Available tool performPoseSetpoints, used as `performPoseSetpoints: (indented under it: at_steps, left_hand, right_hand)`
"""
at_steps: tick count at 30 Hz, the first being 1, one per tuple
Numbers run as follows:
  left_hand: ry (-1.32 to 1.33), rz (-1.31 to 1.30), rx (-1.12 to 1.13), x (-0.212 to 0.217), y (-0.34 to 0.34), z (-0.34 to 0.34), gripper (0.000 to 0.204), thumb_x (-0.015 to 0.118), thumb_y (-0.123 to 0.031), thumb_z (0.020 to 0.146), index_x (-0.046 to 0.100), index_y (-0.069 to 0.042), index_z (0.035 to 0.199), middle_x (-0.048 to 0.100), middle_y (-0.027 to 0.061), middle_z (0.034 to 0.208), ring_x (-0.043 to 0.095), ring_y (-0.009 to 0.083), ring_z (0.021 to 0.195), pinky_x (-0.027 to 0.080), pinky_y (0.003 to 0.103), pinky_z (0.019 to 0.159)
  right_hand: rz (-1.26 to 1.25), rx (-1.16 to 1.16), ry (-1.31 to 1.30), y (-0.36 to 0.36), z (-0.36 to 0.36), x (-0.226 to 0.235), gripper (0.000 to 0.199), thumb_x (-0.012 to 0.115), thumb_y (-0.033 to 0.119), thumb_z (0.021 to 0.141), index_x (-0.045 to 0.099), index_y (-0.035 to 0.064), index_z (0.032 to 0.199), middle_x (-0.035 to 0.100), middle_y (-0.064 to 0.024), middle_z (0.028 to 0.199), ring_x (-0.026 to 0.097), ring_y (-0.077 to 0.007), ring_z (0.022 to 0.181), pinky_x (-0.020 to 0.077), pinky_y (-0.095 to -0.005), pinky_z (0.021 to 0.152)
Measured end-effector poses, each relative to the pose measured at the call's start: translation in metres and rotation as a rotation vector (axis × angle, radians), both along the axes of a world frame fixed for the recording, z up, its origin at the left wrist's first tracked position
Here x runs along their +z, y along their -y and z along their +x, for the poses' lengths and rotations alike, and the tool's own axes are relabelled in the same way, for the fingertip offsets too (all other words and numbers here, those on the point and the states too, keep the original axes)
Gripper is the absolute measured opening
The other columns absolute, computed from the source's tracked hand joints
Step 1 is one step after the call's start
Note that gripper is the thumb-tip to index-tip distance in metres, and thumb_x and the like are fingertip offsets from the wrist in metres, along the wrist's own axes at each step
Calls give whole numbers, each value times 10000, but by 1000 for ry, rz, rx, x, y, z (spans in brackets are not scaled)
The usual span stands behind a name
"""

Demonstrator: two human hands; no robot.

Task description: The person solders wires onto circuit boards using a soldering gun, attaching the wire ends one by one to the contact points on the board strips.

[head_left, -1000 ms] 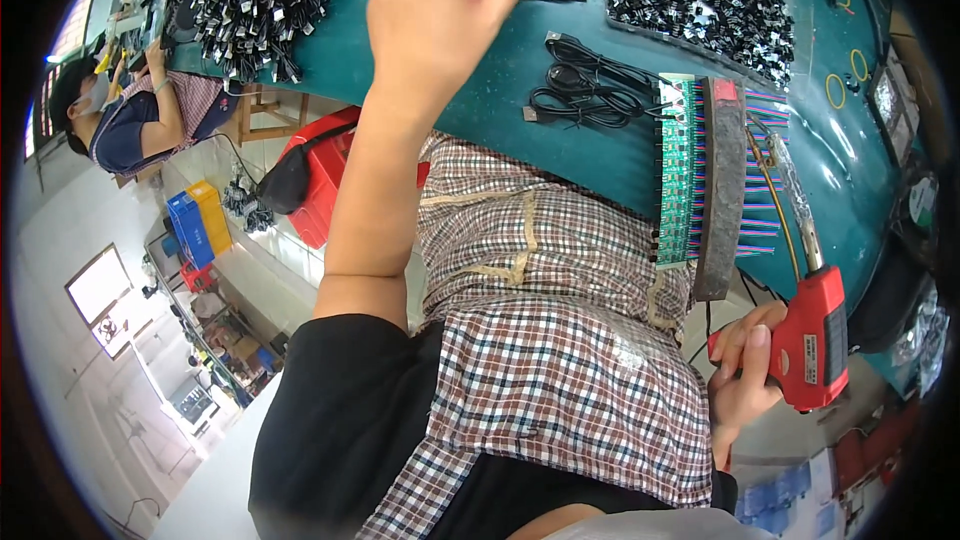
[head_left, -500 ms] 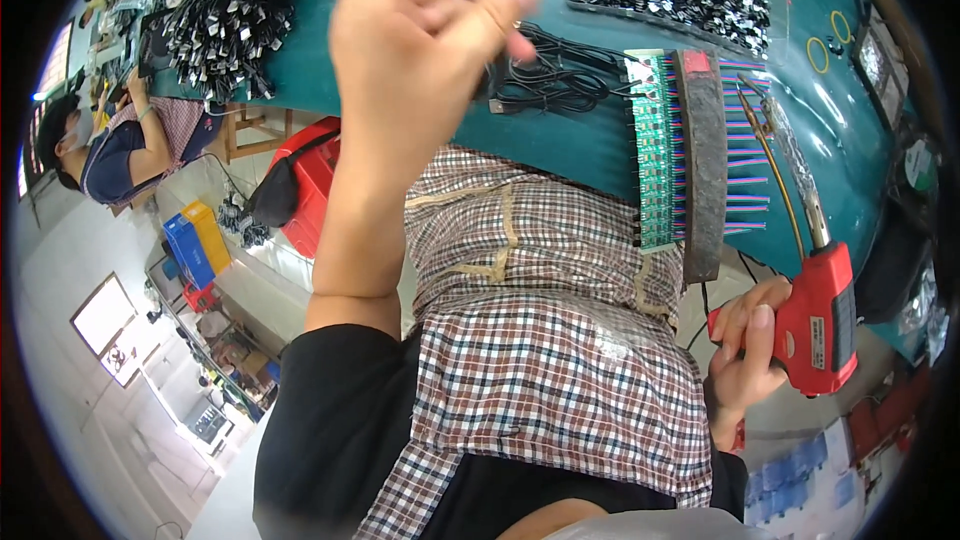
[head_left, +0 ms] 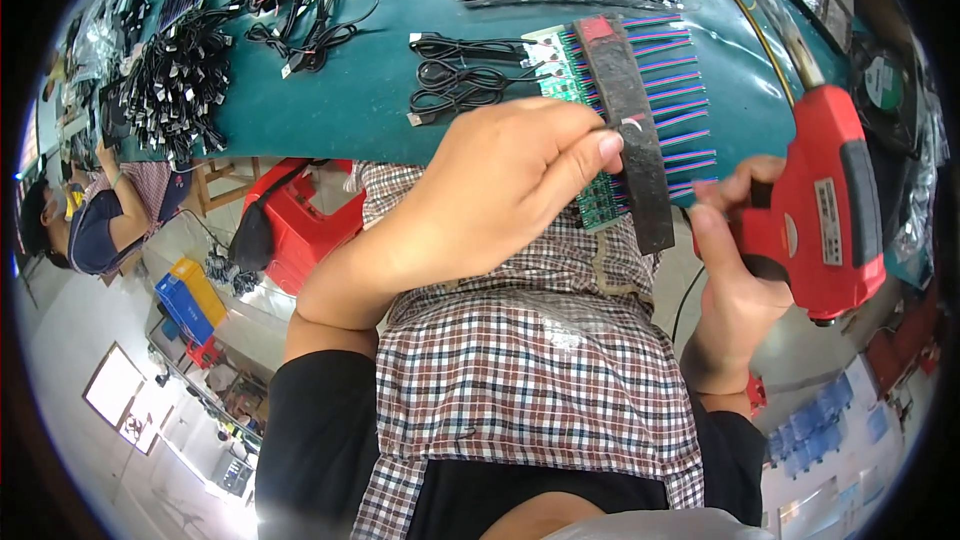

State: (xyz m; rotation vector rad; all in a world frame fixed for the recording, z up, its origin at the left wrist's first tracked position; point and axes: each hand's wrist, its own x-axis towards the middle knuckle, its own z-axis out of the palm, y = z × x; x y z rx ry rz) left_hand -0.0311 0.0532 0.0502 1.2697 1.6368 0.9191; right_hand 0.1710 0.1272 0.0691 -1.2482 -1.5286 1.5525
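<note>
My left hand [head_left: 515, 190] is closed in a pinch over the dark bar, on a black cable end [head_left: 608, 126] with thin bared wire tips. Under its fingers lies a strip of green circuit boards [head_left: 601, 208], partly hidden. A dark, rough bar [head_left: 622, 75] presses across the strip's right side, and coloured wires [head_left: 680, 90] fan out past it. My right hand [head_left: 735, 250] is wrapped round the handle of a red soldering gun [head_left: 822, 205]. The gun's tip points up and away, with a thin brass-coloured tube [head_left: 752, 18] beside the barrel. Black cables [head_left: 455, 90] run to the far boards.
At the back stands a clear tray [head_left: 480, 2] of small black and silver parts. Cable bundles [head_left: 180, 80] and looser black cables [head_left: 310, 35] lie on the left of the green table [head_left: 350, 105]. A red stool [head_left: 300, 240] stands below; a co-worker [head_left: 105, 205] sits far left.
My left hand has come down and right, from above the table to the boards, now with a cable end in its pinch. My right hand has raised the soldering gun. The view has shifted.
</note>
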Motion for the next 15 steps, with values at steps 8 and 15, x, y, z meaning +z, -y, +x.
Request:
performPoseSetpoints:
  at_steps: [8,15]
  left_hand:
    - [-144,-87,-191,9,0,12,201,583,-186,982,666,-8,940,661,161,830,655,327,783,498,399,687]
    - [31,-60,-131,11,2,14,121,681,-133,905,654,-16,922,636,130,792,658,276,746,497,372,618]
  right_hand:
    - [86,250,-15,-7,-14,-4,435,733,-68,817,530,4,1195,651,-90,1051,643,-167,995,511,-301,859]
    - [58,248,86,-6,-13,-2,157,737,-47,826,676,14,957,627,-53,984,601,-137,886,484,-288,782]
